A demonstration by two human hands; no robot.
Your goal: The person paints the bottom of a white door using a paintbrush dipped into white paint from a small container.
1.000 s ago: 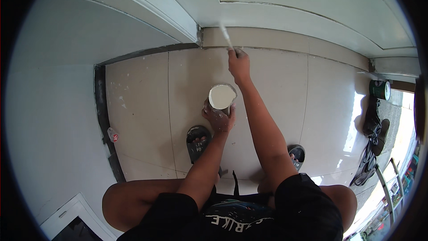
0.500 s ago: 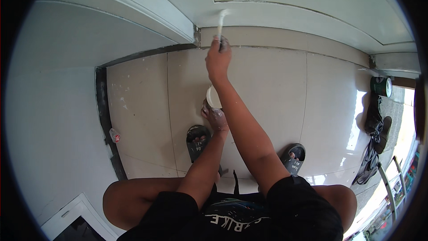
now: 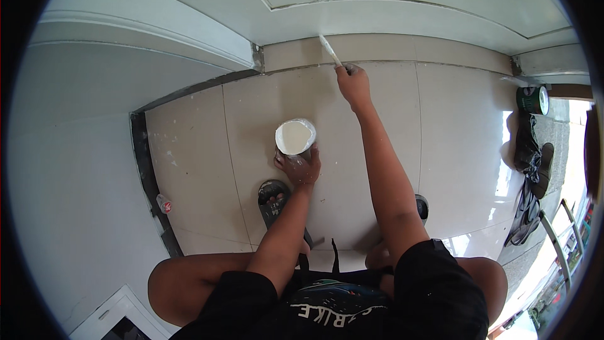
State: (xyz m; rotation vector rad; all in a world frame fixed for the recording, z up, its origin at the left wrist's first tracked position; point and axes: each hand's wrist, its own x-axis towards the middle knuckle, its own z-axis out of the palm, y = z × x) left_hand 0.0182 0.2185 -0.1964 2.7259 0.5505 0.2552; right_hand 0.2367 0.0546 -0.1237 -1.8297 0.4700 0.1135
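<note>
A paintbrush (image 3: 329,50) with a pale, paint-covered tip is gripped by its handle in my right hand (image 3: 353,84). Its tip meets the lower edge of the pale panelled door (image 3: 377,17), just above the tiled strip. Around the near side of a white tub (image 3: 313,131) curls my left hand (image 3: 298,165), spotted with white paint. Cream-white paint (image 3: 294,137) fills part of the tub. The fingers under and behind the tub are partly hidden.
Beige tiles (image 3: 189,182) with paint splashes cover the floor. A small clear cup (image 3: 163,203) lies by the left wall (image 3: 75,170). At right stand a green can (image 3: 533,100), a black plastic bag (image 3: 526,145) and a metal ladder (image 3: 556,245). My sandalled foot (image 3: 274,204) is near the tub.
The brush has come down from the door's face to its lower edge, and my right hand has shifted right. The tub, hidden behind my forearm before, now shows fully in my left hand.
</note>
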